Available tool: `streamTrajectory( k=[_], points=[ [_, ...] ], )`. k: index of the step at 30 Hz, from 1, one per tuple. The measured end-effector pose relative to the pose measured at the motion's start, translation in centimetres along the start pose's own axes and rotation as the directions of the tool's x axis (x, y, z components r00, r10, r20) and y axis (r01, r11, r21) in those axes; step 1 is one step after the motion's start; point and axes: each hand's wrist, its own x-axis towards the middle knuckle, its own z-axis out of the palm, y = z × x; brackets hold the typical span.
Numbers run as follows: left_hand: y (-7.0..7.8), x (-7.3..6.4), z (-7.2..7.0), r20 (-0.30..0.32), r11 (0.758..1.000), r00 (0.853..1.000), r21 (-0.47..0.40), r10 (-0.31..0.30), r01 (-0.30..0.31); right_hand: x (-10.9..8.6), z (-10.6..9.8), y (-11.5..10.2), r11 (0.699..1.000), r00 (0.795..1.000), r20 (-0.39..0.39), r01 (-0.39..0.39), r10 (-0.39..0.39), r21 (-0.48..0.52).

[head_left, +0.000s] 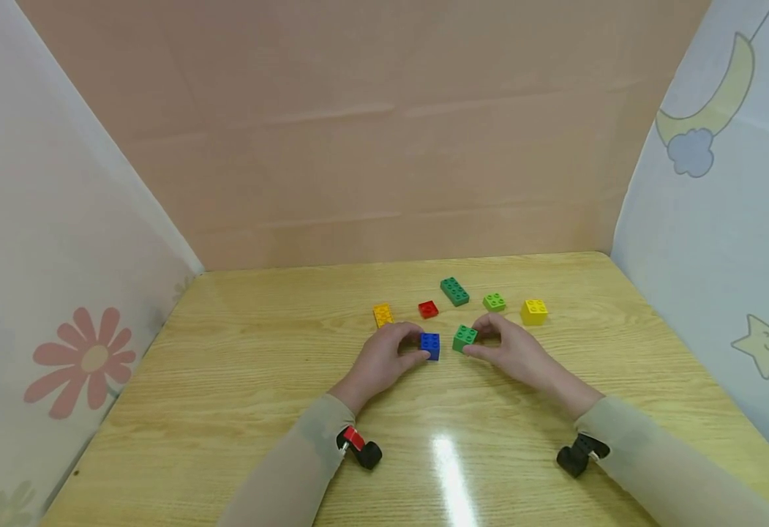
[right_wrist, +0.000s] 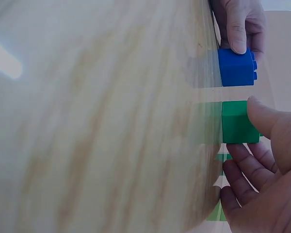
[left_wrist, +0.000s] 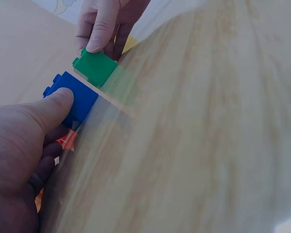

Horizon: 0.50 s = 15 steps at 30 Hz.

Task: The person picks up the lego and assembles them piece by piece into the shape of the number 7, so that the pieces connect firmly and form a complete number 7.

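My left hand (head_left: 382,360) pinches a blue toy building brick (head_left: 430,346) with studs on top; the thumb lies on its near face in the left wrist view. Just to the right, my right hand (head_left: 512,355) holds a green brick (head_left: 464,337) between thumb and fingers. Both bricks rest upright on the table, side by side with a narrow gap between them, as the right wrist view shows with the blue brick (right_wrist: 236,68) and green brick (right_wrist: 240,122). The far sides of both bricks are partly hidden by the fingers.
Behind the hands lie an orange brick (head_left: 383,315), a small red brick (head_left: 428,309), a long dark green brick (head_left: 454,291), a lime brick (head_left: 494,301) and a yellow brick (head_left: 534,312). The wooden table (head_left: 239,366) is walled by cloth at the back and sides.
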Motion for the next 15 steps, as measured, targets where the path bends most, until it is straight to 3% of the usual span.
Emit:
streamTrajectory(
  k=[15],
  points=[
    [0.02, -0.13, -0.07, -0.002, 1.000, 1.000, 0.003, 0.000, 0.000, -0.12, 0.12, -0.13, 1.000, 1.000, -0.009, 0.002, -0.002, 0.000]
  ],
)
